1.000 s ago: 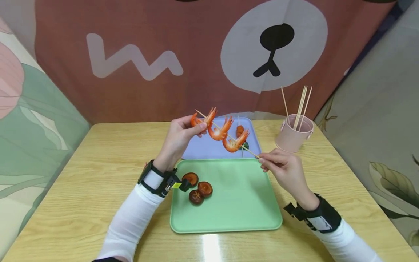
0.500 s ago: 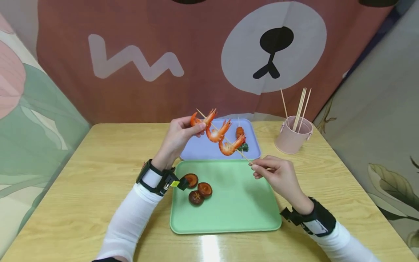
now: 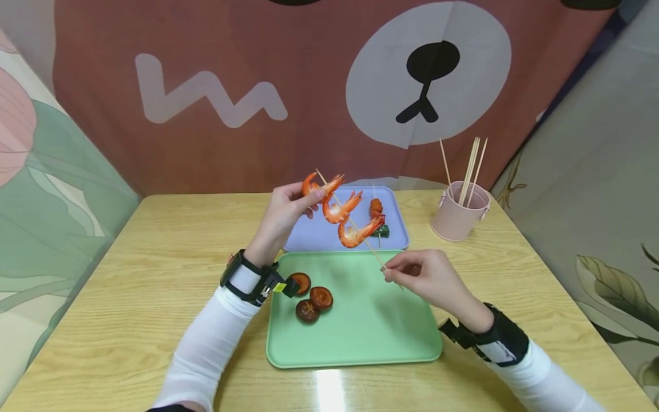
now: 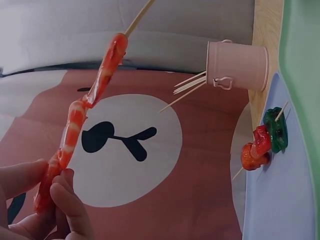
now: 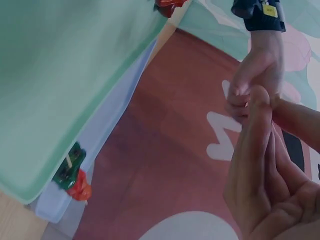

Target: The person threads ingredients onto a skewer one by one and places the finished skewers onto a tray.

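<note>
We seem to be arranging three shrimp (image 3: pixel 334 213) on a skewer (image 3: pixel 374 254) above the counter (image 3: pixel 154 286).
Our left fingers (image 3: pixel 310 199) pinch the leftmost shrimp (image 3: pixel 332 185); our right fingers (image 3: pixel 403 258) pinch the skewer toward its near end; sliding shrimp likely calls for keeping it straight.

Skewer (image 3: pixel 374 254): one thin, straight, pale wooden stick, held clear above the green tray (image 3: pixel 381 337). In the head view it slants diagonally, with its bare upper tip past the tray's far edge and its lower end over the far right part of the tray. Three shrimps are threaded on it, close together in a row: the first shrimp (image 3: pixel 333 184) just below the upper tip, the second shrimp (image 3: pixel 336 213) in the middle, the third shrimp (image 3: pixel 354 236) closest to the tray. Each is glossy orange-red with paler bands and curled. Below the third, the stick is bare.
</note>
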Motion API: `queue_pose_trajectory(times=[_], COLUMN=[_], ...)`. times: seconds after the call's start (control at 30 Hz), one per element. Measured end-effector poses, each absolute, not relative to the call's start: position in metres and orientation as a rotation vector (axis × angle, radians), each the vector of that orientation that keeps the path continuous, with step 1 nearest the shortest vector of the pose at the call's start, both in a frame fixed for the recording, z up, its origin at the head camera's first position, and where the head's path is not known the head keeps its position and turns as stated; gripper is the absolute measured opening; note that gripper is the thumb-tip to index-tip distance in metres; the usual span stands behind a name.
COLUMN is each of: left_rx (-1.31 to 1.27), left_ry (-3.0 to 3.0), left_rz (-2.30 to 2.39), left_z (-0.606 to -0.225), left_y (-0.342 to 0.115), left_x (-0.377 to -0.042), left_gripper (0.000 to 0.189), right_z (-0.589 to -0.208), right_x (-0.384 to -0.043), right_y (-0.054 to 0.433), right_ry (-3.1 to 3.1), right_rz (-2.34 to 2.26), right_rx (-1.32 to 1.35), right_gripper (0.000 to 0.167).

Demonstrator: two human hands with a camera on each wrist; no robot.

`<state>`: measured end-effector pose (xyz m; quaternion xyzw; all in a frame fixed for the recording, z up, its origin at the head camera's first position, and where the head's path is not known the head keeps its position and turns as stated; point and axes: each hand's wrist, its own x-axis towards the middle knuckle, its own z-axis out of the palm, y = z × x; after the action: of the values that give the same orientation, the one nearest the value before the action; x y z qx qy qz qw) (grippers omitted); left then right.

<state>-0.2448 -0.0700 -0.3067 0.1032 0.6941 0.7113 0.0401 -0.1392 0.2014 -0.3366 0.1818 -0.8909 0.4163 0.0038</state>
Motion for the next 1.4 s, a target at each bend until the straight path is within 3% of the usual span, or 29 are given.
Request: queue_pose_trajectory(times=[0.37,0.83,1.4], left_rx=[0.223,0.084,0.094], left_ry=[2.136,2.337,2.446], left_rz=[2.16,2.019,1.869], left_z=[-0.314,-0.328,-0.333], left_y=[-0.08,-0.146,-0.182], left_x=[-0.259,-0.257,-0.24], left_gripper=[0.039,0.048,0.049], right_z=[-0.333,-0.353,-0.377], right_x=[-0.147,-0.192,-0.232], right_y=[0.184,0.166,0.155], right_ry=[-2.793,-2.874,-2.953], right_rz=[1.25,1.375,1.463], right_rx=[0.637,0.28,0.061], right_gripper=[0.01,0.014,0.016])
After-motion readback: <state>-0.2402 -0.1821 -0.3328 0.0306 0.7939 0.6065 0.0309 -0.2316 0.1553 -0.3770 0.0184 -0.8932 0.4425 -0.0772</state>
